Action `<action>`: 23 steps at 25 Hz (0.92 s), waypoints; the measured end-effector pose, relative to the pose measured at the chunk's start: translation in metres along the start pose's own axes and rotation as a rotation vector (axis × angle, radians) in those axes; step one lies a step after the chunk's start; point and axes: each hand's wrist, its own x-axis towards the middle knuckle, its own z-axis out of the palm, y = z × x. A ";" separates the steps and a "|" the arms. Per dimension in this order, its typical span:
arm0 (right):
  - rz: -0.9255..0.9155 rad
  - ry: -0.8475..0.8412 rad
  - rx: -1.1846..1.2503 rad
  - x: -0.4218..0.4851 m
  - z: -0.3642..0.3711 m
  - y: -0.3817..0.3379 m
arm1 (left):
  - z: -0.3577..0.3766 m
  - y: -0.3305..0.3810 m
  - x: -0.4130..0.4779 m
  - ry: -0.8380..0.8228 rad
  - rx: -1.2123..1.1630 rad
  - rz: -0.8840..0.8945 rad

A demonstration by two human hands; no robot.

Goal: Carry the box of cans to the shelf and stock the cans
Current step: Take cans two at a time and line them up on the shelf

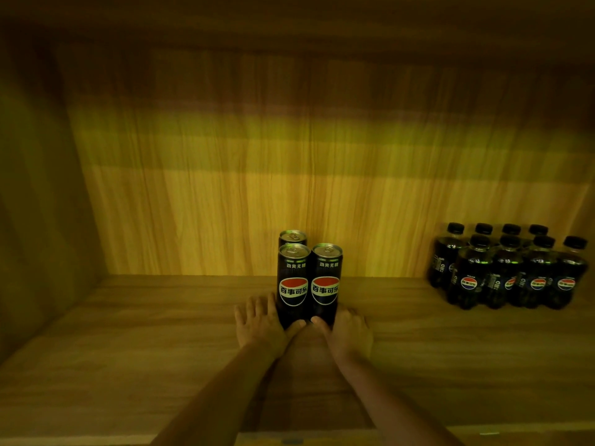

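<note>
Cans (309, 281), three black ones with red-and-blue logos, stand upright on the wooden shelf (128, 333), well left of a pack of dark bottles (508, 268). The left hand (257, 320) and right hand (349, 331) lie open, flanking the front two cans, thumbs touching their bases, gripping nothing.

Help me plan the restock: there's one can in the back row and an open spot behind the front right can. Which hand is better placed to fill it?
Probably the right hand. It rests beside the front right can, on the gap's side; the left hand sits by the front left can, with the back can behind.
</note>
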 end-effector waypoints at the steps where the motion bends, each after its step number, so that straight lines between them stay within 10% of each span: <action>1: 0.011 -0.003 -0.007 0.001 0.001 0.000 | 0.001 0.000 0.002 -0.003 -0.001 -0.002; 23: -0.324 -0.266 -0.030 -0.127 -0.149 -0.027 | -0.110 -0.040 -0.173 0.140 0.071 0.196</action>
